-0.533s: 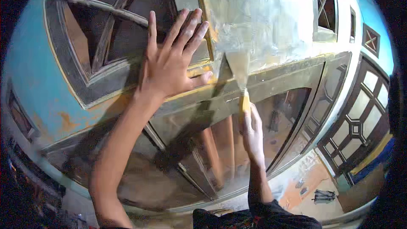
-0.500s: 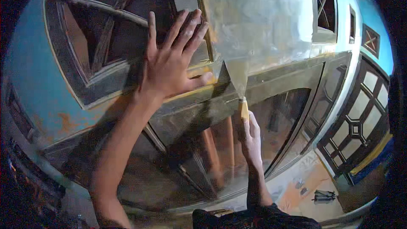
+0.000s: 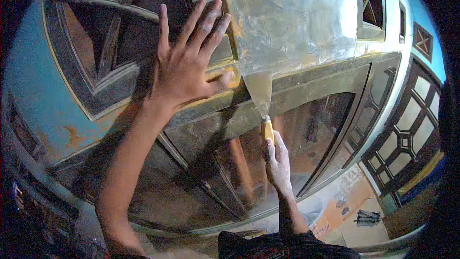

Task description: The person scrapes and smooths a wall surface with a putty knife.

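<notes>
My right hand (image 3: 278, 160) is closed around the yellow handle of a scraper (image 3: 260, 88). Its wide, flat blade points up and lies at the lower edge of the patchy grey-white wall (image 3: 292, 19), just above the wooden frame (image 3: 316, 81). Higher up and to the left, my left hand (image 3: 187, 60) is spread with its fingers apart, against the corner of a wooden vent opening (image 3: 112, 72) with crossed bars. It holds nothing. Pale dust or filler coats some of my fingers. Whether the blade's edge touches the wall, I cannot tell.
Below the frame are dark glass panes (image 3: 306, 134) with an arched top. A panelled door (image 3: 407, 134) stands at the right, and blue painted wall (image 3: 48, 81) is at the left. On the floor at lower right lies a dark object (image 3: 368, 217) beside an orange patch.
The scraper and my right hand have shifted slightly left and down in view. My left hand stays spread at the vent corner, while the whole view has shifted a little.
</notes>
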